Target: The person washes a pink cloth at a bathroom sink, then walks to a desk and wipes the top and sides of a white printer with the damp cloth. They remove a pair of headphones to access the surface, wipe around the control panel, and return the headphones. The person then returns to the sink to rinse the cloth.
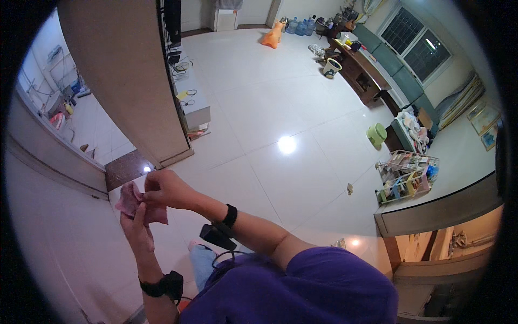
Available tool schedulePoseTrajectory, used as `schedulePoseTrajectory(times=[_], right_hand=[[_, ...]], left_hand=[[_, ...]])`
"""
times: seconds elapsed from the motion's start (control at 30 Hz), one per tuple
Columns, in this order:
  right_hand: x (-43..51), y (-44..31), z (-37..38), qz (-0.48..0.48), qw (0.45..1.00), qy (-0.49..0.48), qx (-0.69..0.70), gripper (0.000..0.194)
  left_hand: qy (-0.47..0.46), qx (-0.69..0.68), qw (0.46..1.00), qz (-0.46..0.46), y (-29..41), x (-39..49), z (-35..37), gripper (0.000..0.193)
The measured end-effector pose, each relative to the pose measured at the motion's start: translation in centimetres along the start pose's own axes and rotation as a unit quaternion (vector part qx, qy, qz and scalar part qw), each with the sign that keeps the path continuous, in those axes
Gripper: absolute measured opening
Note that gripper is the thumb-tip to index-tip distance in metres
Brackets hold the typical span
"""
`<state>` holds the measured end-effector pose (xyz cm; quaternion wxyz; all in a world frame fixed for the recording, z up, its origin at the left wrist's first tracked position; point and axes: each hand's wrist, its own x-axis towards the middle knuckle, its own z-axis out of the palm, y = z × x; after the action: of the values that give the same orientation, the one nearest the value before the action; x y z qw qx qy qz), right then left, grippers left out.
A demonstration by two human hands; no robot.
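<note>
A small pink cloth [156,214] hangs between my two hands at the left of the view, above the tiled floor. My left hand [137,233] grips it from below, with the thumb pressed up against the fabric. From above, my right hand [168,190] pinches the cloth between thumb and fingers. The fabric is bunched at its upper left and hangs flatter at its lower right. Part of it is hidden behind my fingers. Each forearm wears a black strap with a black device [218,236] on it.
A doorway with a dark stone threshold [127,168] lies just beyond my hands, beside a tall panel [125,73]. Further off are a low white cabinet [192,103], a green stool [377,134], a wire rack [408,176], a bin [332,69] and a wooden table [360,75].
</note>
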<state>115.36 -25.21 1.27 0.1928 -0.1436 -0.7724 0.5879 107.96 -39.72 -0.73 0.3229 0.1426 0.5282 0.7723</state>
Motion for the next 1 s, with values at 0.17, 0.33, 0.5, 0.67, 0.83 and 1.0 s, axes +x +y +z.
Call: schedulePoseTrajectory(times=[0.17, 0.33, 0.5, 0.67, 0.83, 1.0], right_hand=[[3.3, 1.9, -3.6, 0.069, 0.991, 0.113, -0.002, 0.019], [2.6, 3.1, -11.5, 0.138, 0.967, 0.207, 0.053, 0.013], [1.2, 4.1, -18.4, 0.136, 0.948, 0.279, 0.073, 0.013], [-0.5, 6.1, -28.9, 0.071, 0.950, 0.300, -0.048, 0.015], [-3.9, 7.4, -43.2, 0.005, 0.935, 0.324, -0.146, 0.020], [-6.6, 9.6, -57.5, 0.067, 0.877, 0.474, -0.052, 0.021]], left_hand=[[-0.151, -0.047, 0.987, -0.030, -0.1, 8.1, 3.2, 0.046], [-0.241, -0.066, 0.963, -0.102, -2.1, 13.0, 10.1, 0.048], [-0.278, -0.025, 0.949, -0.146, -4.0, 15.3, 18.0, 0.045], [-0.371, -0.042, 0.908, -0.190, -8.6, 18.4, 30.7, 0.050], [-0.373, -0.038, 0.899, -0.225, -15.2, 20.2, 47.3, 0.044], [-0.464, -0.027, 0.848, -0.256, -20.0, 23.4, 60.5, 0.034]])
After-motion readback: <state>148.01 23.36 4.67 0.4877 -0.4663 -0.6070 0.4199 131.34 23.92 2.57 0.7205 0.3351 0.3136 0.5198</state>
